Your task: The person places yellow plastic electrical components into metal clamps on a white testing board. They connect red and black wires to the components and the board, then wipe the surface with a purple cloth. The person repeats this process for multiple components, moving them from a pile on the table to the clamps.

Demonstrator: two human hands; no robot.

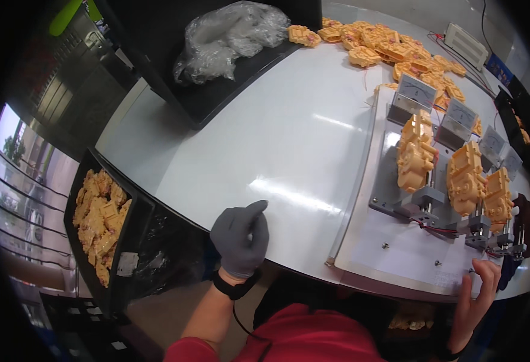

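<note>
My left hand (239, 238), in a grey glove with a dark band at the wrist, hovers at the front edge of the white table (241, 151). Its fingers are curled in, and I see nothing held in them. My right hand (481, 288) is bare, its fingers apart, with a fingertip by a small metal toggle switch (472, 270) on the white test board (391, 259). Yellow-orange plastic gear housings (414, 154) stand upright on the metal fixtures (425, 202) of that board, another housing (465, 178) farther right. Behind them are analogue panel meters (414, 93).
Many housings (385, 45) lie heaped at the back. A black tray (186, 111) with crumpled clear plastic (235, 36) is at the far left. Below the table's left side, a black bin (129, 241) holds more housings (102, 217). A white power box (465, 45) stands back right.
</note>
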